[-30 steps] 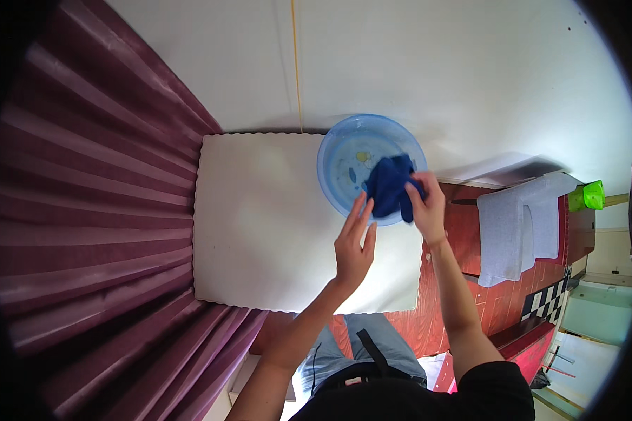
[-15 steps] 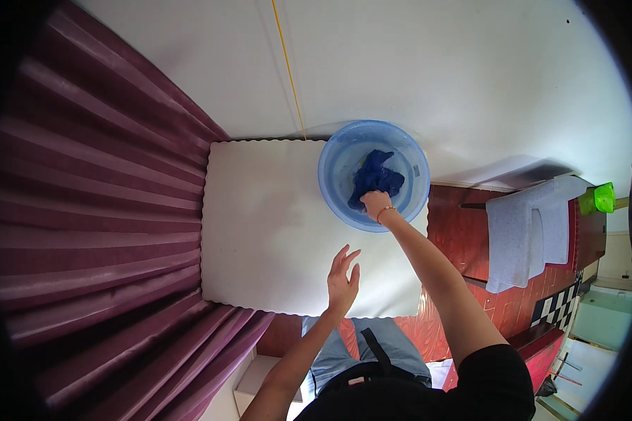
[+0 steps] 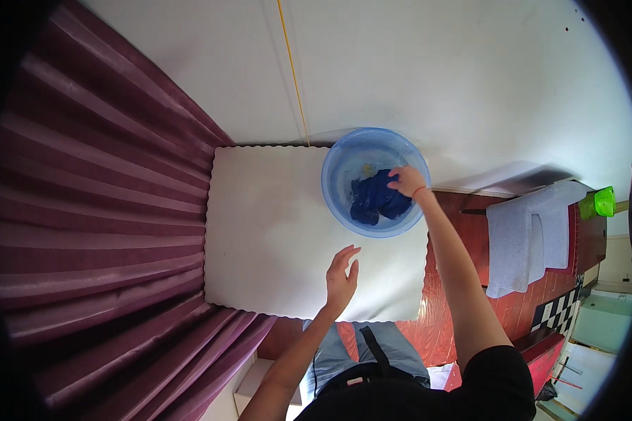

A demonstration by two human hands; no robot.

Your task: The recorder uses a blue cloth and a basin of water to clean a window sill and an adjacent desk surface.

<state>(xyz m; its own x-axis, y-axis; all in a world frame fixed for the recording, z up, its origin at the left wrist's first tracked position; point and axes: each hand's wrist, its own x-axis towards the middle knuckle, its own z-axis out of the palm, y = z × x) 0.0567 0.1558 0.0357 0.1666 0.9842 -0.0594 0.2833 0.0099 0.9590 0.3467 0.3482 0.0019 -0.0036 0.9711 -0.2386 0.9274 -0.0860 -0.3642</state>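
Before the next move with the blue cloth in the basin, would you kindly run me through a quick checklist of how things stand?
1. Dark blue cloth inside the blue plastic basin: ok.
2. Right hand on the cloth: ok, fingers rest on its upper edge; a firm grip cannot be told.
3. Left hand free: ok, open with fingers spread, above the white table mat, holding nothing.
4. Basin fully on the mat: not ok, its far and right rim overhang the mat's edge.
5. Water in the basin: cannot tell.
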